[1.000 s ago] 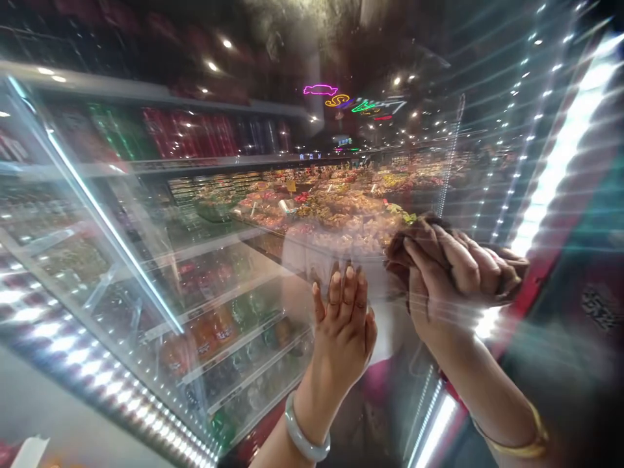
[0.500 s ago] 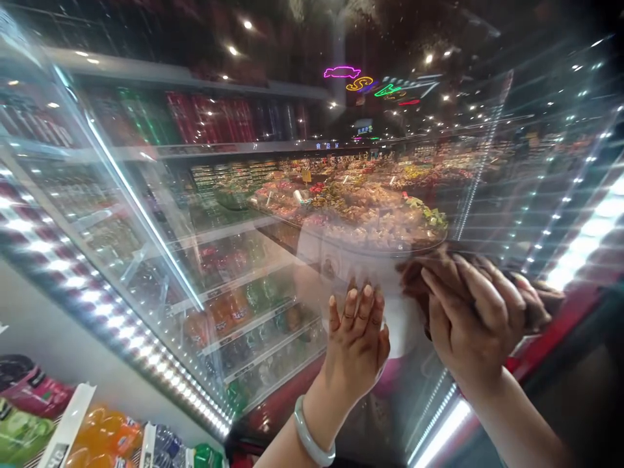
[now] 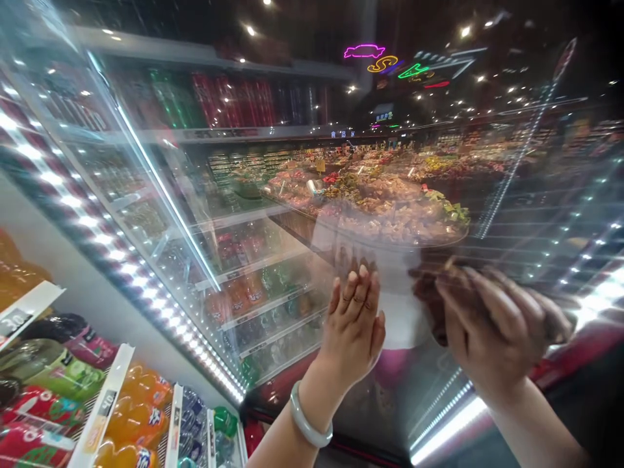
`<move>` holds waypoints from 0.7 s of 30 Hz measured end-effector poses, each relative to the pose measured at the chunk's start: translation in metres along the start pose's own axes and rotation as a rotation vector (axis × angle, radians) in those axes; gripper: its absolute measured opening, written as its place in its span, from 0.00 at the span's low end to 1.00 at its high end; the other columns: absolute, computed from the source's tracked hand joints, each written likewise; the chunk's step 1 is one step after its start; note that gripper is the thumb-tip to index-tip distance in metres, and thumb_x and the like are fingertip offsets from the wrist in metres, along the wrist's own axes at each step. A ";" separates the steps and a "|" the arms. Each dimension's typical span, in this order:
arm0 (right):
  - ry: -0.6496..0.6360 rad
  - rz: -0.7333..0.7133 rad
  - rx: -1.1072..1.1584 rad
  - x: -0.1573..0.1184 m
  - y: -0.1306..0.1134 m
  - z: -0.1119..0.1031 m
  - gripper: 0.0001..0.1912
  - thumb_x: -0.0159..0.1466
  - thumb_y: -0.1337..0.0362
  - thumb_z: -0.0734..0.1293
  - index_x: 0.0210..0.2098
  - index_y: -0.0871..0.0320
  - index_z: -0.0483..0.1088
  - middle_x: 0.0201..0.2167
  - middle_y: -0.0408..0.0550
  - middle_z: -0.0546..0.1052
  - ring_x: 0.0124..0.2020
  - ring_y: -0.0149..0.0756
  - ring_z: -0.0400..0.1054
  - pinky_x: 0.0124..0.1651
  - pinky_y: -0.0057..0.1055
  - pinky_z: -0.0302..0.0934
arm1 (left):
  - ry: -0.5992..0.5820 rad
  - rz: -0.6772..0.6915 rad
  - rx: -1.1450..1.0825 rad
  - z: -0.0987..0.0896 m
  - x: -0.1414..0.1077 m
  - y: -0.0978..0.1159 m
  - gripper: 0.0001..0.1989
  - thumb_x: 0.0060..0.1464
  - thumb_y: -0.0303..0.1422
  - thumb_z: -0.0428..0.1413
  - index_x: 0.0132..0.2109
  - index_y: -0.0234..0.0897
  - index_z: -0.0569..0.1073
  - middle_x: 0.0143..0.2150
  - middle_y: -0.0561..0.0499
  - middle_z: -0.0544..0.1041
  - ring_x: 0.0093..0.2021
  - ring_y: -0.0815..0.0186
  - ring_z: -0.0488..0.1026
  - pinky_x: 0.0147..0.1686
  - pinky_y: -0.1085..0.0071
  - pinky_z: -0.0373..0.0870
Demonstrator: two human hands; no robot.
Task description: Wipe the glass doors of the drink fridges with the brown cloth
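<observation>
Glass door (image 3: 361, 396) slants across most of my view, and I have both hands up at it, nearer its lower edge than its top. My left hand (image 3: 353, 331) lies palm-down against the pane, 4 fingers straight and close together, the thumb a little apart; they are released, with nothing gripped. A pale bracelet (image 3: 311, 424) circles that wrist. To the right, my right hand (image 3: 497, 312) has its fingers bent over a bunched brown cloth (image 3: 429, 302), grasping it at the pane, near the door's red frame (image 3: 570, 356) at the lower right. Part of the cloth shows left of my thumb (motion blur hides how much of it touches the glass).

Down at the lower left, past a bright LED strip (image 3: 146, 286), soft-drink bottles lie in sloping rows: orange bottles (image 3: 134, 416) in 1 row, green ones (image 3: 63, 370) and red-labelled ones (image 3: 39, 409) in another, with white dividers (image 3: 100, 409) between rows. 1 price label (image 3: 15, 320) seems to read 3.0. Another LED strip (image 3: 451, 426) runs below my right hand, along the lower part of the door.

In the pane I can see shelves of drinks, a rounded display (image 3: 400, 221) heaped with goods (too hazy to name), a white shape behind my fingertips, and coloured neon outlines (image 3: 383, 64) high above my hands.
</observation>
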State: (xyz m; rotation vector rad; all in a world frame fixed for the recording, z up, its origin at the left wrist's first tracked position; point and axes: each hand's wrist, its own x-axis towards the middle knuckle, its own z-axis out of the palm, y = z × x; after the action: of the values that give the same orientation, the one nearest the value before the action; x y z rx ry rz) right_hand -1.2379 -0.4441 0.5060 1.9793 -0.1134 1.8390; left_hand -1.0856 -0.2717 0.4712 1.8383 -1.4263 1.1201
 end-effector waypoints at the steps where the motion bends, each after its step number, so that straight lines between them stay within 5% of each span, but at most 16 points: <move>1: 0.034 0.065 -0.036 0.020 -0.002 0.007 0.35 0.58 0.71 0.76 0.62 0.40 0.73 0.53 0.45 0.81 0.57 0.52 0.76 0.61 0.46 0.65 | 0.005 -0.026 0.011 -0.001 0.000 -0.005 0.38 0.69 0.30 0.46 0.78 0.31 0.37 0.79 0.42 0.46 0.80 0.60 0.35 0.79 0.54 0.38; 5: 0.064 0.007 -0.033 0.056 -0.036 0.033 0.30 0.59 0.69 0.76 0.60 0.46 0.75 0.56 0.47 0.80 0.62 0.50 0.72 0.64 0.45 0.62 | 0.012 -0.062 0.008 -0.001 -0.008 -0.021 0.38 0.70 0.29 0.45 0.78 0.32 0.36 0.79 0.41 0.43 0.80 0.58 0.34 0.78 0.50 0.33; 9: -0.147 -0.121 0.087 0.001 -0.075 0.028 0.25 0.63 0.71 0.72 0.58 0.46 0.76 0.50 0.38 0.83 0.55 0.39 0.76 0.65 0.38 0.60 | 0.006 -0.109 -0.022 -0.001 -0.025 -0.031 0.37 0.69 0.27 0.45 0.78 0.30 0.38 0.80 0.39 0.40 0.80 0.55 0.34 0.78 0.49 0.36; 13: -0.309 -0.109 0.165 -0.048 -0.065 0.006 0.30 0.63 0.76 0.69 0.58 0.40 0.75 0.53 0.35 0.82 0.54 0.37 0.77 0.66 0.38 0.62 | -0.011 -0.116 0.013 -0.004 -0.038 -0.039 0.38 0.69 0.27 0.47 0.78 0.30 0.38 0.80 0.40 0.41 0.80 0.55 0.34 0.78 0.49 0.35; 17: -0.060 0.018 0.087 0.002 -0.048 0.014 0.33 0.58 0.72 0.76 0.60 0.41 0.75 0.53 0.44 0.81 0.55 0.49 0.77 0.63 0.46 0.67 | -0.023 -0.100 0.012 -0.009 -0.039 -0.044 0.38 0.69 0.29 0.47 0.78 0.33 0.38 0.79 0.41 0.45 0.79 0.57 0.35 0.78 0.49 0.37; 21: 0.047 0.026 -0.012 0.060 -0.077 0.044 0.28 0.61 0.66 0.76 0.60 0.46 0.76 0.55 0.49 0.80 0.60 0.52 0.73 0.65 0.48 0.62 | -0.027 -0.104 -0.035 -0.014 -0.041 -0.050 0.38 0.69 0.27 0.46 0.78 0.35 0.37 0.80 0.42 0.44 0.80 0.58 0.37 0.78 0.50 0.40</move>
State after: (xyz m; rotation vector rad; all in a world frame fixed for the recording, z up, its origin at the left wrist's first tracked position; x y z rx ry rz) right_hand -1.1633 -0.3764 0.5436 1.9337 -0.1362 1.8955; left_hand -1.0452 -0.2259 0.4458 1.8868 -1.3402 1.0159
